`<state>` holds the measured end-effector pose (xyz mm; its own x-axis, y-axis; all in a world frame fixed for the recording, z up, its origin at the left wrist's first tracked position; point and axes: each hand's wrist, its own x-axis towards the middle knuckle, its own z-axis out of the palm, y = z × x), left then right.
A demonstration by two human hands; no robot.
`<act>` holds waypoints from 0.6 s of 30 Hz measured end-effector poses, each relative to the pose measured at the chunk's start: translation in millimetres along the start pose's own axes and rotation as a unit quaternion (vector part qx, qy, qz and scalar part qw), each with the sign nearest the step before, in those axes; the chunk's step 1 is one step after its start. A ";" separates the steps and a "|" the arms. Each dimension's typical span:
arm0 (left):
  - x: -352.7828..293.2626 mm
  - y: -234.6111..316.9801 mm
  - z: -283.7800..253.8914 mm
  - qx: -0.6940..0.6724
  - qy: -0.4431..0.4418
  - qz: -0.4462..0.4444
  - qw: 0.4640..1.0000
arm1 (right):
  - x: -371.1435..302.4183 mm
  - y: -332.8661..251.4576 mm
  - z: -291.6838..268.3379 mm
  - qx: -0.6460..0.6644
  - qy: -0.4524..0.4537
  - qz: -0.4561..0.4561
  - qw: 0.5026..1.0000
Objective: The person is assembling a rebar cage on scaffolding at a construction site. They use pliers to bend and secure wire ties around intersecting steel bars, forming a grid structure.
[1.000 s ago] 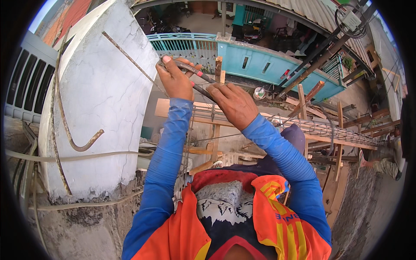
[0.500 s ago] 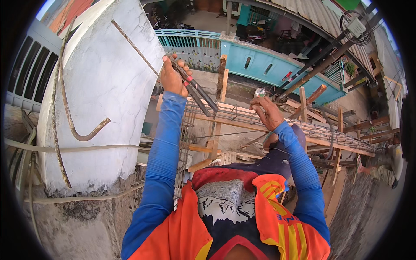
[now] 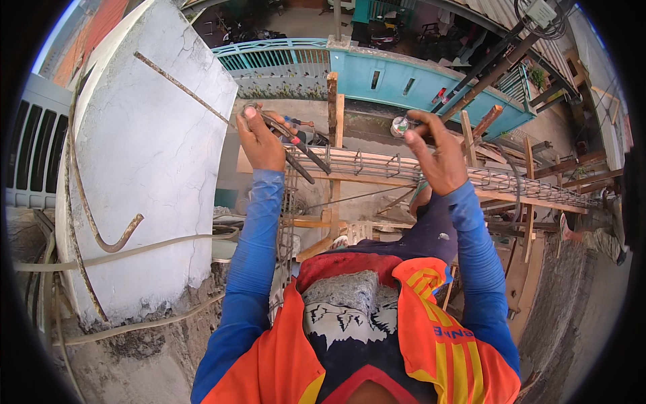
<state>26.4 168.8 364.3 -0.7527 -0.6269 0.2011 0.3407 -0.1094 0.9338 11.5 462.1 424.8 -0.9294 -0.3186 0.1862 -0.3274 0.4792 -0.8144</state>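
Note:
My left hand is closed around a pair of dark pincers with red bands on the handles. Its handles point down and right, slightly spread, above the rebar cage. Fingers hide much of the tool's head. My right hand is raised over the cage, its thumb and forefinger apart, with nothing visible between them. Below both hands the long rebar cage of thin bars and square stirrups runs to the right along wooden boards. A second, upright cage stands beside my left forearm.
At left stands a cracked white wall with a rusty bar jutting toward my left hand and a hooked bar. Wooden posts rise beyond the cage. A bucket sits below. Another person is at far right.
My right hand has lifted and turned, its fingers opening wider. My left hand has shifted slightly left with the pincers. A person partly hidden behind the pincers now shows below.

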 end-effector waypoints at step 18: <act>-74.6 -51.7 -51.5 -0.048 0.014 -0.229 0.972 | -32.4 109.6 125.7 0.066 -0.348 0.003 0.935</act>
<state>93.9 181.6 285.8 -0.8231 -0.5158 -0.2376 0.0258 -0.4520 0.8917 27.1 422.1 260.4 -0.5802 -0.7931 -0.1854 -0.2557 0.3934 -0.8831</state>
